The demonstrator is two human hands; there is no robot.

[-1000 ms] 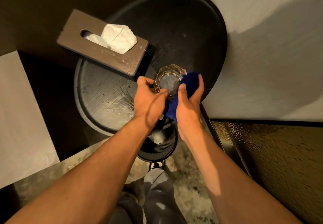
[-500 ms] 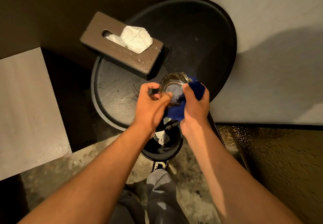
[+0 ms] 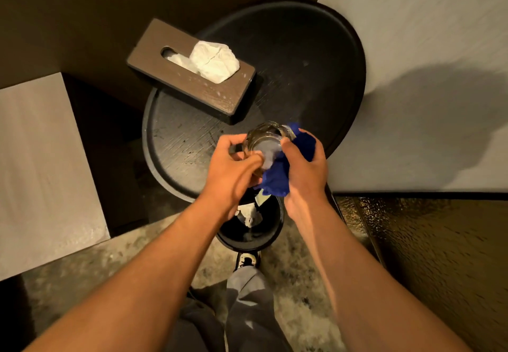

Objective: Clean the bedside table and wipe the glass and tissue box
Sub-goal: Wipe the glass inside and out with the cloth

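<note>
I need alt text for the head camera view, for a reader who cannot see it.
A left hand holds a clear drinking glass while the right hand presses a crumpled blue cloth against it, above a round black bedside table. A brown wooden tissue box sits on the table.

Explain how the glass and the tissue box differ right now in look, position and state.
The glass is clear and round; the tissue box is dark brown, wooden-looking and rectangular. The left hand holds the glass above the black round table, while the tissue box rests on that table. The right hand presses a blue cloth against the glass; nothing touches the tissue box, which has a white tissue sticking out.
</note>
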